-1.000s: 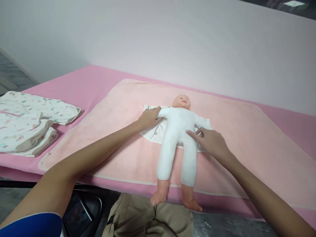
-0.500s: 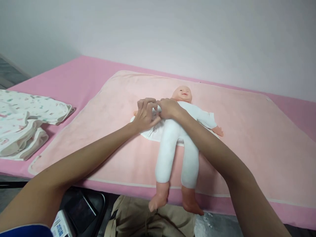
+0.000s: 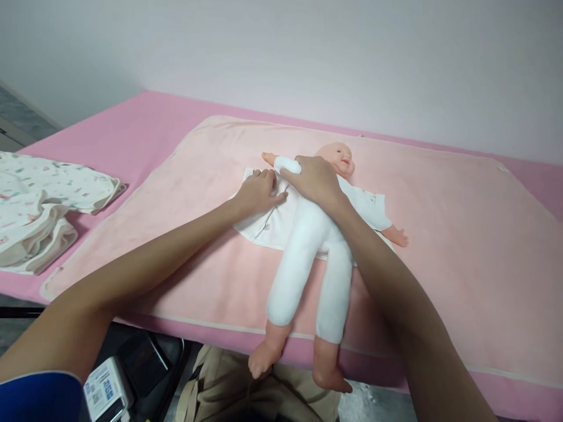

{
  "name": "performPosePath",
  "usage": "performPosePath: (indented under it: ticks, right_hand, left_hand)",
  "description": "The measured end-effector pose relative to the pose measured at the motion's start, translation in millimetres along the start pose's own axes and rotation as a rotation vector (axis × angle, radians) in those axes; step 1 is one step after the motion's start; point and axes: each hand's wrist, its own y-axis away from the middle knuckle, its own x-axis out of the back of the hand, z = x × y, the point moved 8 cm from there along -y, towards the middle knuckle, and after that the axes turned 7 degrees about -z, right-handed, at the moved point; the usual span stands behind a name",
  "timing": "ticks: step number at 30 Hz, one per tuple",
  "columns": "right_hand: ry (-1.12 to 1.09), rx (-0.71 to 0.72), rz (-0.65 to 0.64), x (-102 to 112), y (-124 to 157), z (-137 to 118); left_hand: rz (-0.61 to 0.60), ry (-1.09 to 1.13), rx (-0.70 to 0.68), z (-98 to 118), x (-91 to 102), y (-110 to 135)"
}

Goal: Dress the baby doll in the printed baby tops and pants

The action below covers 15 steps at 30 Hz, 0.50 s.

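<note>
A baby doll [image 3: 303, 252] with a white cloth body lies on its back, tilted slightly, its head toward the wall and its feet over the near edge. Beneath it a white baby shirt [image 3: 264, 227] is spread; one sleeve covers part of the doll's arm on the right. My right hand [image 3: 317, 180] is wrapped over the doll's chest and upper arm on the left side. That arm is out of the shirt and points left. My left hand [image 3: 258, 192], fingers curled, grips the shirt near its sleeve; its fingertips are partly hidden.
A pale pink blanket [image 3: 448, 252] covers much of the pink table [image 3: 132, 126], which meets a wall at the back. Patterned baby clothes [image 3: 53, 181] lie at the left. Below the near edge are a white box [image 3: 108, 390] and a dark flat device [image 3: 143, 363].
The doll's left-side arm has come up into view outside the shirt, and its body has turned a little. My right hand has shifted onto the upper arm and chest; my left hand has lowered slightly.
</note>
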Motion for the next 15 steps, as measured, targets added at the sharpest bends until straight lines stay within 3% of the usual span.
performPosePath:
  ticks: [3, 6, 12, 15]
  right_hand:
    - [-0.007, -0.011, 0.029, 2, -2, 3]
    - [-0.008, -0.026, 0.049, 5, -1, 8]
    - [0.042, -0.037, 0.016, 15, 3, 11]
    - [0.048, -0.073, -0.051, 19, 8, 11]
  left_hand:
    - [-0.152, -0.009, 0.055, -6, -4.4, -18]
    - [-0.209, 0.038, 0.078, -12, -3.8, -28]
    - [-0.082, 0.298, 0.151, -33, 16.7, -34]
    - [-0.075, 0.452, 0.222, -43, 22.0, -36]
